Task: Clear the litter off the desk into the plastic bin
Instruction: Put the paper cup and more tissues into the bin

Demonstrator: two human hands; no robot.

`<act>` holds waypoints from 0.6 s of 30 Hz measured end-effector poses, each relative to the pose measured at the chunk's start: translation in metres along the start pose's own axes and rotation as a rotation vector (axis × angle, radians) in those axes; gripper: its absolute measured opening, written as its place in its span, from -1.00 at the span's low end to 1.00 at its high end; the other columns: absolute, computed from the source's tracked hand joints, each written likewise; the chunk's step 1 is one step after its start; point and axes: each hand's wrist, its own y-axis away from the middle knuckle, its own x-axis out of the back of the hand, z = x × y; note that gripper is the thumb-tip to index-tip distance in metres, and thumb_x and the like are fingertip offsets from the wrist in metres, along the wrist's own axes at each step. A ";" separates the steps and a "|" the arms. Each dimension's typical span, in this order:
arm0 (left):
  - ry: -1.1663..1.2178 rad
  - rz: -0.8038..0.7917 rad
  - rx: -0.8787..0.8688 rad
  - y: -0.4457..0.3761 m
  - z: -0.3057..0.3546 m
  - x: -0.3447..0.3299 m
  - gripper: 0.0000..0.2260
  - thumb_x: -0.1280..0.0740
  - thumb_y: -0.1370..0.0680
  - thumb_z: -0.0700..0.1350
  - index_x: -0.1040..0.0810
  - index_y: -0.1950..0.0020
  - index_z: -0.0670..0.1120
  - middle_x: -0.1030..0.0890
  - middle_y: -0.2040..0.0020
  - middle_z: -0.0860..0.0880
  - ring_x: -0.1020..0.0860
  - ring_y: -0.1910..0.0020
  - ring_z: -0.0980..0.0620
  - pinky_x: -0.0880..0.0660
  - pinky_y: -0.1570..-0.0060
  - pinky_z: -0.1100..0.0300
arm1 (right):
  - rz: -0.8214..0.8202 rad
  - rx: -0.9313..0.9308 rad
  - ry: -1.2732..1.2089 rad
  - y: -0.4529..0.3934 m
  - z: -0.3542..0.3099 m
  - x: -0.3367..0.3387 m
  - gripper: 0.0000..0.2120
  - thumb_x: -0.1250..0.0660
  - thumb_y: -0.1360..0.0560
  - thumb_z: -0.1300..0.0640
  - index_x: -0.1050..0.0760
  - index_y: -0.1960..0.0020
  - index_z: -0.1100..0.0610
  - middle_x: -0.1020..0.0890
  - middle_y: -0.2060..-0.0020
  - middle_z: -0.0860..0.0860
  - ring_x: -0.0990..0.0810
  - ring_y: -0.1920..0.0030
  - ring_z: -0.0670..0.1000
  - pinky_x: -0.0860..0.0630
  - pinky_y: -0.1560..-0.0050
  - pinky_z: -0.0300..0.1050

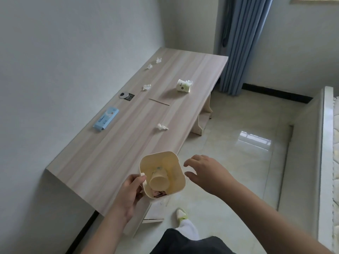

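Left hand (128, 191) gripping bin (176, 162) rim, desk (113, 153) edge

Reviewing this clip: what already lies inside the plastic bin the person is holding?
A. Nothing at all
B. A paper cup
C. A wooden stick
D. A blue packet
B: a paper cup lies on its side inside the plastic bin, which the left hand grips at the rim, while the blue packet and wooden stick are on the desk.

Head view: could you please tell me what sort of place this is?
Probably a bedroom: a wooden desk against the wall, a blue curtain, and what looks like a mattress at the right edge.
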 end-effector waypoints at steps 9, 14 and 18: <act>0.074 0.079 -0.048 -0.067 0.033 0.000 -0.92 -0.39 -0.49 -0.16 -0.52 0.08 -0.12 -0.48 0.39 0.00 -0.43 0.37 0.05 -0.43 0.26 0.10 | -0.028 -0.061 0.153 -0.080 0.009 0.007 -0.66 -0.12 -0.59 -0.11 -0.45 -0.26 0.00 -0.56 -0.14 -0.03 -0.50 -0.15 0.06 -0.41 -0.11 -0.06; 0.171 0.146 -0.046 -0.102 0.047 0.008 -0.94 -0.35 -0.51 -0.19 -0.49 0.13 -0.11 -0.45 0.50 0.11 -0.39 0.43 0.11 -0.37 0.30 0.15 | -0.031 0.039 0.371 -0.127 0.006 0.003 -0.68 -0.05 -0.60 -0.08 -0.46 -0.17 0.04 -0.54 -0.09 -0.02 -0.50 -0.08 0.07 -0.40 -0.09 -0.06; 0.233 0.174 -0.038 -0.114 0.057 0.021 -0.90 -0.39 -0.48 -0.16 -0.47 0.15 -0.10 -0.41 0.52 0.12 -0.38 0.47 0.15 -0.34 0.32 0.16 | -0.039 0.070 0.407 -0.156 0.008 -0.003 -0.66 -0.01 -0.61 -0.06 -0.45 -0.22 0.03 -0.50 -0.16 -0.02 -0.48 -0.13 0.07 -0.38 -0.11 -0.07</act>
